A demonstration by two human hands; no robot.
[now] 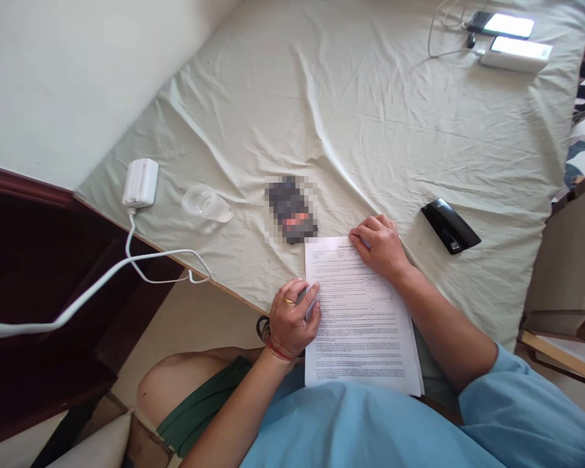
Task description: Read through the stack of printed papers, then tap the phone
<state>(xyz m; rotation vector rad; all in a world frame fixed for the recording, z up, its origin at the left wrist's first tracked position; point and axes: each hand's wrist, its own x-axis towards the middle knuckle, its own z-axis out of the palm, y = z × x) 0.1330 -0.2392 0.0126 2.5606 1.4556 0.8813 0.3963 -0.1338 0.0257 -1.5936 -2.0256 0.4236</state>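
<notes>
A stack of printed paper sheets [358, 318] lies on the wrinkled pale sheet of a bed [380, 117], hanging partly over its near edge. My left hand [292, 318] is closed on a small grey object, perhaps a stapler, at the stack's left edge; the object is mostly hidden by my fingers. A gold ring and red thread bracelets are on that hand. My right hand [380, 244] rests fingers down on the stack's top right corner, pressing it to the bed.
A black stapler-like case [450, 225] lies right of my right hand. A blurred dark item [291, 209], a clear plastic cup on its side [207, 203] and a white charger with cable [140, 182] lie to the left. A phone and power bank [509, 39] sit far back.
</notes>
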